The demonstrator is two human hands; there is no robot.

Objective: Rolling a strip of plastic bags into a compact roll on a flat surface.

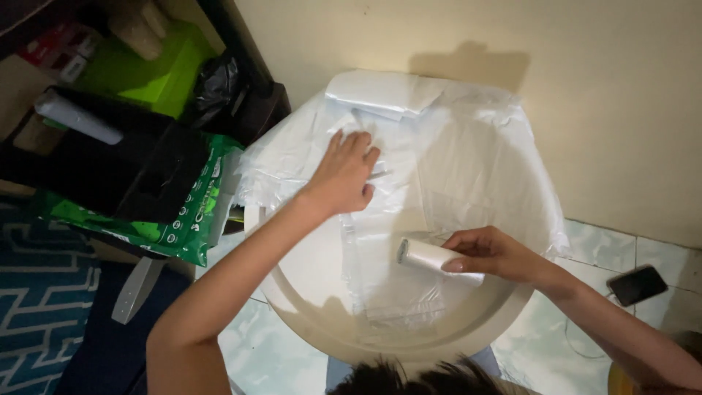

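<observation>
Plastic sheeting lay spread over the round white table. The left hand pressed flat on it, fingers apart, apparently pinning it down. The right hand was closed around a rolled white tube resting on the sheet's near part.

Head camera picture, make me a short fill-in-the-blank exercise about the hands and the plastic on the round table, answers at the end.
1. The right hand holds a small white ____ of plastic.
2. The left hand presses flat on the clear plastic sheets, its palm facing ____.
3. The sheets lie on a table whose top is ____ in shape.
4. A dark phone lies on the tiled ____.

Missing words: roll; down; round; floor
</observation>
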